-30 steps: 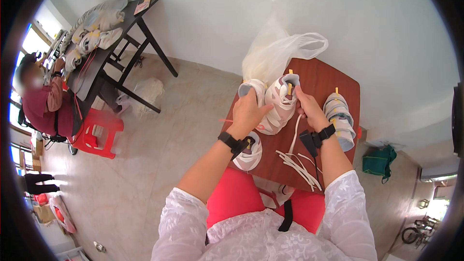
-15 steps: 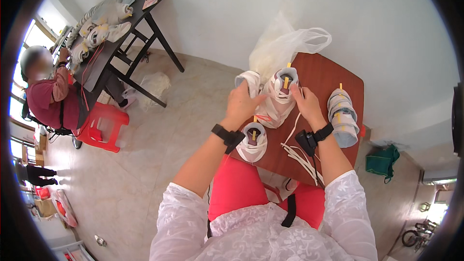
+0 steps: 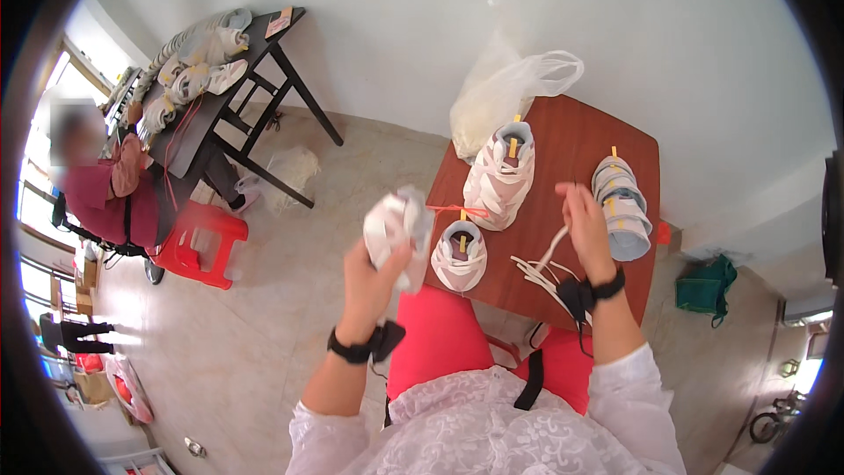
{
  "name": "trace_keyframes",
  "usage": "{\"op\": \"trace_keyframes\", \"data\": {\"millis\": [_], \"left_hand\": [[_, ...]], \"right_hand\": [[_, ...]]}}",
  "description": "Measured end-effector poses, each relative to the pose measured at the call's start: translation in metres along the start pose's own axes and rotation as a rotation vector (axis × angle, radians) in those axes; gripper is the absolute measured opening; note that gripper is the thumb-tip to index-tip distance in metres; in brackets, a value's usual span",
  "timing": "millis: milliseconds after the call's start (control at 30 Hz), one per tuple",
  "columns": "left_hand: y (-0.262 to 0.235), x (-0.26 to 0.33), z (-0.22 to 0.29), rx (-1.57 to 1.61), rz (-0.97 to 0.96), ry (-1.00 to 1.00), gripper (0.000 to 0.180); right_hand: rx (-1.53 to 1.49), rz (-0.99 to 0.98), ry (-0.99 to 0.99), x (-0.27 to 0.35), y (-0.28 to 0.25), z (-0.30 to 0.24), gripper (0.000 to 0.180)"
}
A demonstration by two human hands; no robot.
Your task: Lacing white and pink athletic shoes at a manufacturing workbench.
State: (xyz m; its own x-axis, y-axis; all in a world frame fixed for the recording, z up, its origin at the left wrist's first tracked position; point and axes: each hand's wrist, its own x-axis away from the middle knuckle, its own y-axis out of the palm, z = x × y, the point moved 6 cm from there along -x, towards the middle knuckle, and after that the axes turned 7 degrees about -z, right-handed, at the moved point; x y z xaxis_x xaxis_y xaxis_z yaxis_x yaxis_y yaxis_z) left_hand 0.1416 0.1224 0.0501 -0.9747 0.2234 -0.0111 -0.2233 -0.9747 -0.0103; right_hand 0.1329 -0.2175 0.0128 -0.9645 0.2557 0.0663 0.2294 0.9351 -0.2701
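In my left hand [image 3: 374, 286] is a white and pinkish shoe upper [image 3: 396, 233], blurred, raised beyond the table's left edge with my fingers and thumb around it. My right hand [image 3: 589, 233] hovers over the table's right part, fingers together; a white shoelace [image 3: 552, 249] runs from its palm side down to several loose white laces [image 3: 541, 280]. Between my hands a stack of nested pink-and-white shoe uppers [image 3: 499, 178] lies on the brown table [image 3: 563, 136]. Nearer me stands a single upper [image 3: 459, 257] with a yellow tongue tab, a red cord [image 3: 459, 209] just behind it.
Another row of nested uppers [image 3: 621, 207] lies at the table's right side. A clear plastic bag [image 3: 492, 101] sits at the far left corner. At left, a person [image 3: 105, 176] sits by a dark table [image 3: 198, 127] piled with uppers, near a red stool [image 3: 207, 242]. A green bag [image 3: 706, 288] rests on the floor at right.
My left hand has lifted the small upper from beside the stack and carried it left and toward me. My right hand has left the stack, moving right and nearer, and the lace strand has shifted with it.
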Motion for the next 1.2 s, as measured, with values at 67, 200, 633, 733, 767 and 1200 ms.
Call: {"op": "trace_keyframes", "data": {"millis": [67, 200, 633, 733, 767, 1200], "left_hand": [[0.008, 0.035, -0.025, 0.076, -0.065, -0.092, 0.024], [0.059, 0.09, -0.051, 0.275, -0.225, -0.296, 0.022], [0.169, 0.109, -0.05, 0.435, -0.783, -0.434, 0.034], [0.169, 0.104, -0.059, 0.237, -0.734, -0.393, 0.034], [0.172, 0.104, -0.059, 0.235, -0.739, -0.396, 0.034], [0.166, 0.104, -0.067, 0.346, -0.582, -0.48, 0.032]], "right_hand": [[0.094, -0.098, 0.015, 0.052, 0.003, -0.022, 0.031], [0.226, -0.226, -0.088, 0.135, 0.024, -0.035, 0.02], [0.214, 0.035, -0.176, 0.207, -0.009, -0.009, 0.035], [0.17, 0.074, -0.185, 0.211, -0.019, -0.007, 0.031], [0.145, 0.111, -0.212, 0.212, -0.023, -0.007, 0.028], [0.071, -0.068, -0.087, 0.191, 0.002, -0.012, 0.013]]}}
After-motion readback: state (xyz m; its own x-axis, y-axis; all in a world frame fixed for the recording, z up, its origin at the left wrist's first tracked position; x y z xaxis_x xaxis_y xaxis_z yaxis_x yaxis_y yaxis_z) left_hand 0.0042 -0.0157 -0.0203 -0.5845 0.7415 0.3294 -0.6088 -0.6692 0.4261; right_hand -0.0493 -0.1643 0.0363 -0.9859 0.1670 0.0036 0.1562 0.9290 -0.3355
